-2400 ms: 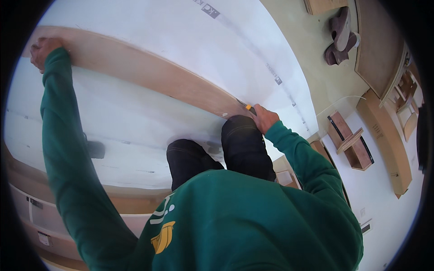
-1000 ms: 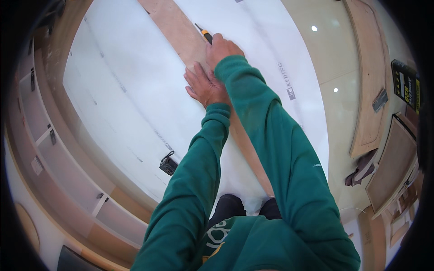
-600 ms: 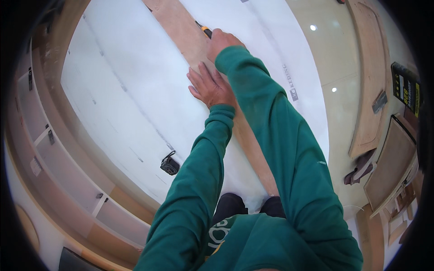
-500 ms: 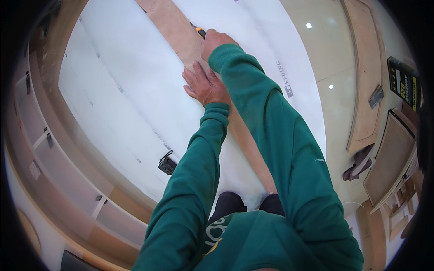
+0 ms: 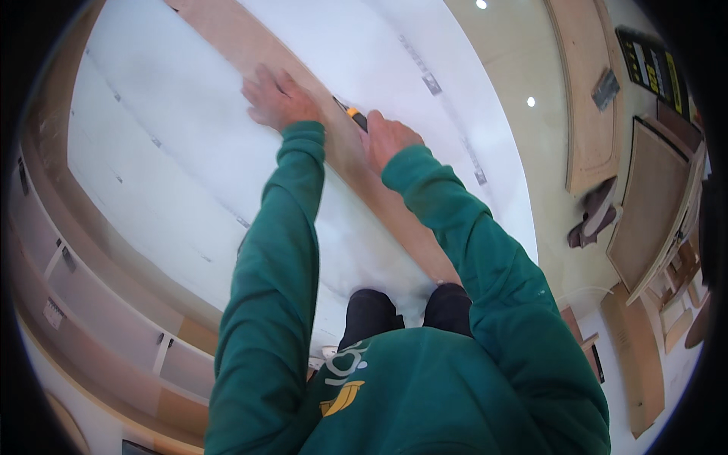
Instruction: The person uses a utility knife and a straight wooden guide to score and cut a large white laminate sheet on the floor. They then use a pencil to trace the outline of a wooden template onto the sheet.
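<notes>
A long brown wooden strip (image 5: 402, 220) lies slantwise across a large white sheet (image 5: 174, 91), running from far left to near my feet. My left hand (image 5: 282, 98) rests on the strip with its fingers spread, towards its left edge. In my right hand (image 5: 390, 140) is a utility knife (image 5: 354, 115) with a yellow and black handle. Its tip points away and to the left, at the strip's right edge. My right fingers are wrapped round the handle and partly hide it.
Left of the sheet stand pale cabinet frames (image 5: 98, 311). On the floor at right lie a wooden panel (image 5: 580, 136) with a grey piece (image 5: 605, 89) on it, brown shoes (image 5: 593, 220), a framed board (image 5: 648, 201) and a black box (image 5: 652, 72).
My right hand has drawn the knife nearer along the strip's right edge. My left hand stays on the strip, now farther away than the right. The whole view has shifted somewhat.
</notes>
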